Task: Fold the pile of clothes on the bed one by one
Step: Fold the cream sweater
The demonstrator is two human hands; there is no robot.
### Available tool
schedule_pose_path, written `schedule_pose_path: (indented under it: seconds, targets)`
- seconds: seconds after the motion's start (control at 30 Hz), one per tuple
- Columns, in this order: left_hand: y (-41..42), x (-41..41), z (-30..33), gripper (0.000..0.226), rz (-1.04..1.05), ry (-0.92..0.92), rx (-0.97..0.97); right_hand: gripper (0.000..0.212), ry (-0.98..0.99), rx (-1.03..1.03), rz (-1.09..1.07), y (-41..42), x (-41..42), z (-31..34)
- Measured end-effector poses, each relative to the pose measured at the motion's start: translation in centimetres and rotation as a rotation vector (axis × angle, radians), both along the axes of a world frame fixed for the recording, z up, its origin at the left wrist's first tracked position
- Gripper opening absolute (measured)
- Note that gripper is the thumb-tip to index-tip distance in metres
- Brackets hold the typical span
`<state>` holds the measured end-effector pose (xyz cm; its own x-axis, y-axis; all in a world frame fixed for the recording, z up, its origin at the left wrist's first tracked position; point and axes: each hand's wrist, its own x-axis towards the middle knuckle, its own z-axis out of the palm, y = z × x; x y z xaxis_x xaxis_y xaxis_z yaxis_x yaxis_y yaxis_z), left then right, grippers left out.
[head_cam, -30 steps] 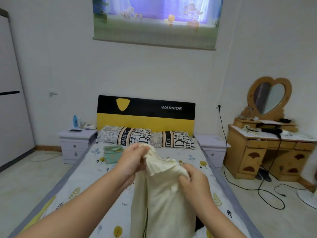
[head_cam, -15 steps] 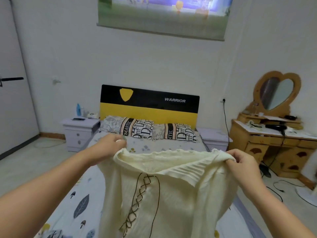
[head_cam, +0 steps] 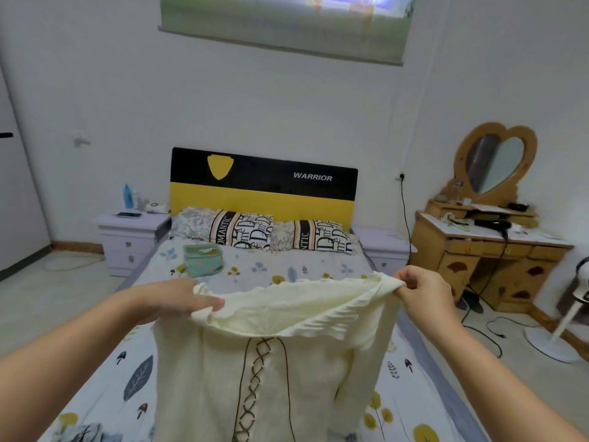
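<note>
A bedroom with pale walls holds a bed covered by a light sheet printed with leaves and small mushrooms, backed by a black-and-yellow headboard lettered "WARRIOR". Two patterned pillows lie against it, and a small teal pouch sits on the sheet near the left pillow. White nightstands flank the bed; the left nightstand carries a blue bottle and a dark phone. To the right stands a wooden dressing table with a heart-shaped mirror, and cables trail over the floor beside it.

A cream knitted garment hangs in front of the person, above the foot of the bed. Its long axis runs vertically, its open, wavy-edged end uppermost and stretched roughly level from left to right, its body dropping straight down out of the bottom of the view. The knit is ribbed and soft, and a dark brown criss-cross lacing runs down its front, slightly left of centre.

The left hand grips the upper edge at its left corner, thumb laid over the near side of the fabric. The right hand pinches the right corner, fingers curled round a bunched fold. The hands are well apart, and the edge sags slightly between them.
</note>
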<state>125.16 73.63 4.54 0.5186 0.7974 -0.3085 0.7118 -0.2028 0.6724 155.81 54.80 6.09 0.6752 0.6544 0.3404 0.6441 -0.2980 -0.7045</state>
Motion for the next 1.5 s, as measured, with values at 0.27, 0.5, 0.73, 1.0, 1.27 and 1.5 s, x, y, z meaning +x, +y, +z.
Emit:
schedule_pose_path:
  seconds: [0.27,0.5,0.73,1.0,1.27,1.5]
  targets:
    - [0.8,-1.0,2.3,0.048,0.068,-0.483,-0.353,0.020,0.368,-0.059,0.058,0.4,1.1,-0.5]
    - [1.0,-0.9,2.5,0.021,0.061,-0.281,0.185,0.010,-0.200,-0.324,-0.019,0.6,1.1,-1.9]
    - [1.4,-0.9,-0.7,0.028,0.219,-0.205,0.537,0.016,-0.426,-0.681,-0.012,0.7,1.3,-5.2]
    - [-1.0,-3.2,-0.3,0.042,0.079,-0.245,0.053,0.025,0.138,-0.321,0.043,-0.4,1.5,-5.5]
    - [-4.4,-4.5,4.1,0.026,0.074,-0.350,-0.019,0.020,0.058,-0.243,0.196,-4.8,-3.5,3.0]
    - [-6.1,-4.2,8.5,0.031,0.070,-0.450,0.236,0.031,0.072,-0.174,0.204,-6.7,-4.1,8.7]
